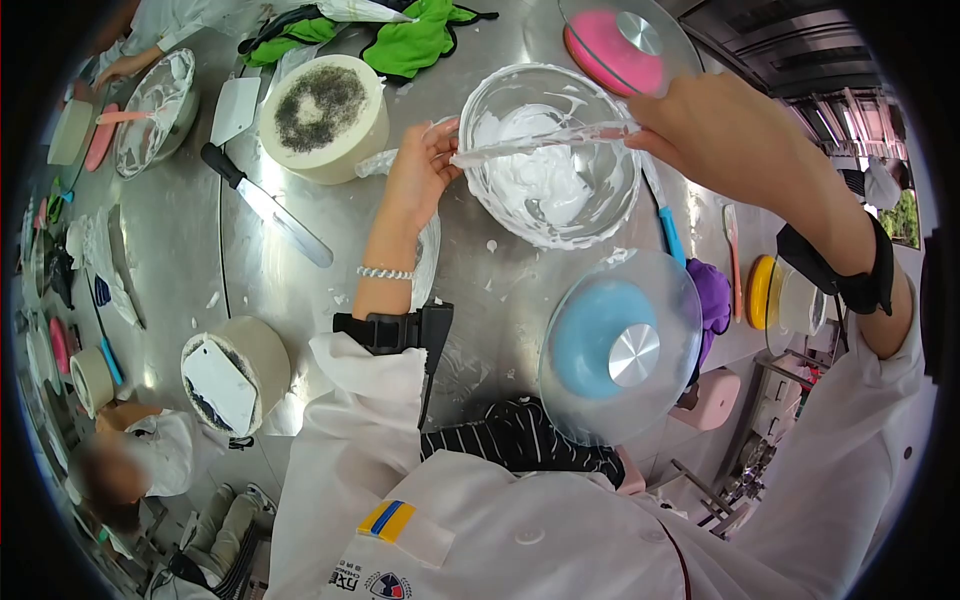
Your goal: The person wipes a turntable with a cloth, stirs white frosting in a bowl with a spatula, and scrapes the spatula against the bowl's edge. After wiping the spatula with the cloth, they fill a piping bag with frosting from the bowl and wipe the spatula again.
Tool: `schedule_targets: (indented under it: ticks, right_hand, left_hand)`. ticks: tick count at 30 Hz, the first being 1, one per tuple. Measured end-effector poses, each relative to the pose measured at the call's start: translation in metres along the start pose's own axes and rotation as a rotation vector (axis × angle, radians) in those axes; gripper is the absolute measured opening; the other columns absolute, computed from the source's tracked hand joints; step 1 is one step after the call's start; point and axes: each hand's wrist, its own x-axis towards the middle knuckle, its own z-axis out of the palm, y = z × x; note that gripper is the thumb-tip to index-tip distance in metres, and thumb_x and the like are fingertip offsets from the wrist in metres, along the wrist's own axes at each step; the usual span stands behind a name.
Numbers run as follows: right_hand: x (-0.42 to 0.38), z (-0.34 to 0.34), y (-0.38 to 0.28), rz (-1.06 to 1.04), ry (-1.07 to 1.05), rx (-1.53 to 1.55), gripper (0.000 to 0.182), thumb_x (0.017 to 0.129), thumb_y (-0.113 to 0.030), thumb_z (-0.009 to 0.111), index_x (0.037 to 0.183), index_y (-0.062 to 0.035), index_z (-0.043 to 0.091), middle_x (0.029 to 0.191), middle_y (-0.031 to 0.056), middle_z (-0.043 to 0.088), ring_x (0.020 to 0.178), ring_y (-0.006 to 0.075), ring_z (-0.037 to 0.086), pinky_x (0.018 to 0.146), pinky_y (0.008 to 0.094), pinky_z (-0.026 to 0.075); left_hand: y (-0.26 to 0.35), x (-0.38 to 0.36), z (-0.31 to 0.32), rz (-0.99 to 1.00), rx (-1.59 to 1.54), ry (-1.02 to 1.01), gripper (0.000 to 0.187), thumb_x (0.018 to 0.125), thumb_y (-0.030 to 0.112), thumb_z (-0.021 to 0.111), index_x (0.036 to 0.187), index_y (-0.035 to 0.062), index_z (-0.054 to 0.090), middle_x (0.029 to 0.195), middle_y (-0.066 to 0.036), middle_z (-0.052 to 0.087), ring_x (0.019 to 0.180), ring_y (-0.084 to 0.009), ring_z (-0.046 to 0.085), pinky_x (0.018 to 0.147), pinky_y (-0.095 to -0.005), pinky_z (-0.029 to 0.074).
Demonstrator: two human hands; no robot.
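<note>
A glass bowl [487,213] smeared with white cream [548,180] stands on the metal table. Over its opening stretches a cream-coated, clear strip [545,143], which looks like a plastic bag or scraper; I cannot tell which. My right hand [690,130] grips its right end above the bowl's right rim, with the fingers pressed together. At the left rim my left hand [425,165] touches the other end, its fingers curled and partly spread. A blue-handled tool [670,235] leans at the bowl's right side.
A blue turntable with a glass top [610,345] stands close to my body. A long knife [275,220] and a speckled round tub [325,150] lie left. Green cloths [415,40] and a pink turntable [600,50] are at the back. Other people [150,455] work at left.
</note>
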Motion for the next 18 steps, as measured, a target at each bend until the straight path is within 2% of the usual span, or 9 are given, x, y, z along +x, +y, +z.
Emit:
schedule_targets:
  ticks: [2,5,7,8,10,14,16,17,18]
  right_hand:
    - [-0.004,-0.002,-0.006,0.008,-0.039,-0.019,0.023,0.080,-0.026,0.052,0.074,-0.0041,0.048,0.053,0.0113,0.048,0.052,0.0289,0.051,0.050,0.0363,0.040]
    - [-0.014,-0.004,-0.012,-0.012,-0.021,0.003,0.021,0.076,-0.026,0.054,0.069,-0.0065,0.054,0.059,0.0086,0.053,0.055,0.0260,0.054,0.052,0.0339,0.043]
    - [-0.022,-0.004,-0.016,-0.049,-0.022,0.010,0.018,0.075,-0.023,0.055,0.068,-0.0060,0.052,0.056,0.0087,0.052,0.054,0.0258,0.054,0.051,0.0340,0.042]
    - [-0.026,-0.004,-0.018,-0.048,-0.023,0.012,0.018,0.075,-0.023,0.055,0.068,-0.0060,0.052,0.056,0.0087,0.052,0.054,0.0258,0.054,0.051,0.0340,0.042]
    - [-0.035,-0.003,-0.020,-0.048,-0.096,0.041,0.018,0.075,-0.021,0.055,0.068,-0.0057,0.050,0.053,0.0080,0.050,0.052,0.0256,0.053,0.050,0.0342,0.041]
    - [-0.056,0.001,-0.015,-0.024,-0.147,0.064,0.020,0.075,-0.022,0.056,0.068,-0.0050,0.050,0.051,0.0074,0.049,0.052,0.0265,0.053,0.051,0.0345,0.041]
    - [-0.068,0.001,-0.005,0.074,-0.300,-0.003,0.022,0.077,-0.024,0.054,0.070,-0.0039,0.050,0.056,0.0094,0.052,0.056,0.0277,0.054,0.053,0.0362,0.042]
    - [-0.074,0.006,0.003,0.079,-0.306,-0.002,0.022,0.077,-0.024,0.054,0.070,-0.0039,0.050,0.056,0.0094,0.052,0.056,0.0277,0.054,0.053,0.0362,0.042]
    - [-0.077,0.015,0.014,0.180,-0.284,-0.020,0.024,0.079,-0.026,0.052,0.072,-0.0034,0.051,0.061,0.0109,0.053,0.059,0.0282,0.054,0.055,0.0371,0.042]
  left_hand:
    - [0.000,0.000,0.000,-0.006,-0.002,-0.015,0.045,0.078,0.037,0.043,0.106,0.0022,0.051,0.089,-0.007,0.050,0.081,-0.0156,0.044,0.077,-0.0279,0.037]
    - [0.003,-0.001,0.006,-0.010,0.003,0.014,0.040,0.079,0.032,0.046,0.105,0.0021,0.051,0.087,-0.006,0.051,0.079,-0.0149,0.045,0.075,-0.0267,0.038]
    - [0.004,-0.002,0.009,-0.014,0.041,0.037,0.035,0.079,0.020,0.050,0.108,0.0005,0.050,0.087,-0.006,0.053,0.077,-0.0128,0.048,0.072,-0.0241,0.040]
    - [0.003,-0.001,0.009,-0.016,0.041,0.036,0.035,0.079,0.020,0.050,0.108,0.0005,0.050,0.087,-0.006,0.053,0.077,-0.0128,0.048,0.072,-0.0241,0.040]
    - [-0.001,-0.001,0.009,0.068,0.136,0.009,0.036,0.077,0.006,0.050,0.112,-0.0019,0.047,0.089,-0.005,0.054,0.077,-0.0104,0.050,0.071,-0.0218,0.040]
    - [-0.009,0.001,0.006,0.115,0.234,0.018,0.041,0.074,-0.003,0.051,0.114,-0.0034,0.045,0.093,-0.006,0.055,0.080,-0.0095,0.050,0.072,-0.0209,0.040]
    - [-0.011,0.004,0.006,0.138,0.287,0.066,0.041,0.072,-0.006,0.051,0.113,-0.0029,0.047,0.089,-0.005,0.054,0.078,-0.0095,0.050,0.070,-0.0209,0.040]
    - [-0.013,0.005,0.005,0.132,0.286,0.060,0.041,0.072,-0.006,0.051,0.113,-0.0029,0.047,0.089,-0.005,0.054,0.078,-0.0095,0.050,0.070,-0.0209,0.040]
    - [-0.015,0.005,0.003,0.152,0.300,0.063,0.041,0.072,-0.006,0.051,0.113,-0.0016,0.047,0.088,-0.005,0.054,0.077,-0.0096,0.050,0.068,-0.0210,0.041]
